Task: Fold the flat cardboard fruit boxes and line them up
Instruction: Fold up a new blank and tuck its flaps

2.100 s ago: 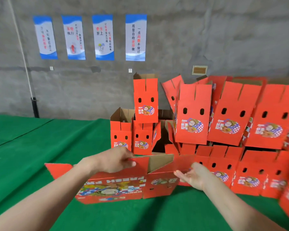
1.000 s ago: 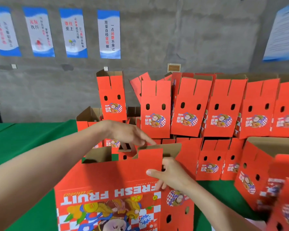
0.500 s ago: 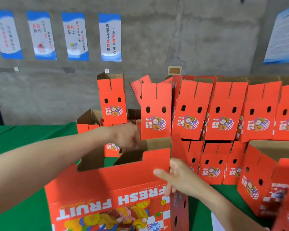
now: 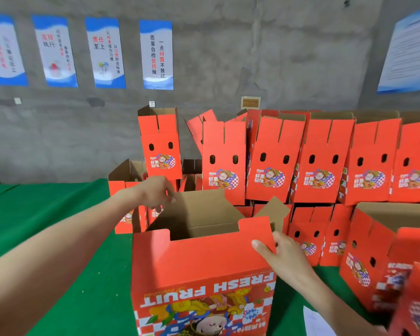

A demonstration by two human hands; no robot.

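Note:
A red cardboard fruit box (image 4: 199,265) printed "FRESH FRUIT" upside down stands opened up in front of me, its brown inside showing. My left hand (image 4: 155,192) holds the top edge of its far wall at the left corner, fingers curled over the rim. Its near right corner flap is pinched by my right hand (image 4: 279,253), thumb on the red face and fingers behind. Behind it, folded red boxes (image 4: 325,161) are lined up and stacked in rows.
A green cloth (image 4: 46,226) covers the work surface. More folded boxes (image 4: 383,253) crowd the right side close to my right arm. A white sheet (image 4: 315,321) lies at the lower right. Posters (image 4: 155,54) hang on the grey concrete wall.
The box went from a low, half-flat shape to a raised, squared-open one. My left hand moved to the far wall's top edge; my right hand stays at the near right corner.

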